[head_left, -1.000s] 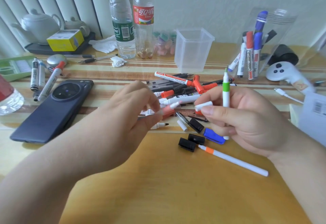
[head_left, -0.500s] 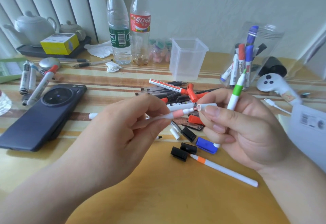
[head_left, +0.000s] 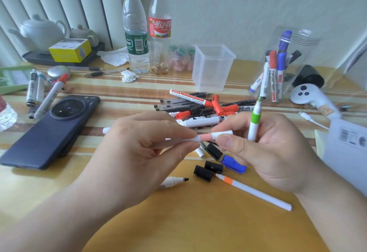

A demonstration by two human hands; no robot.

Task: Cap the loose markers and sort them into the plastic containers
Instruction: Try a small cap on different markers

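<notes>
My left hand (head_left: 139, 146) grips a slim white marker with a pink band (head_left: 204, 137), held level. My right hand (head_left: 266, 152) pinches the white cap (head_left: 222, 134) seated on that marker's tip, and also holds an upright green-banded marker (head_left: 255, 121), uncapped. A pile of loose markers and pens (head_left: 200, 108) lies just behind my hands. Loose black caps (head_left: 208, 170) and a blue cap (head_left: 234, 164) lie near an orange-banded marker (head_left: 252, 190). A square plastic container (head_left: 212, 67) stands empty; a round clear container (head_left: 286, 63) holds several markers.
A dark phone (head_left: 51, 130) lies at the left, with more markers (head_left: 41, 92) beyond it. Two bottles (head_left: 147, 29), a teapot on a tray (head_left: 41, 31), a yellow box (head_left: 69, 50), a white controller (head_left: 309, 96) and a white package (head_left: 349, 144) ring the work area.
The white cap in my right hand has met the pink-banded marker and now sits on its tip. My head has tilted, shifting the whole scene downward in view.
</notes>
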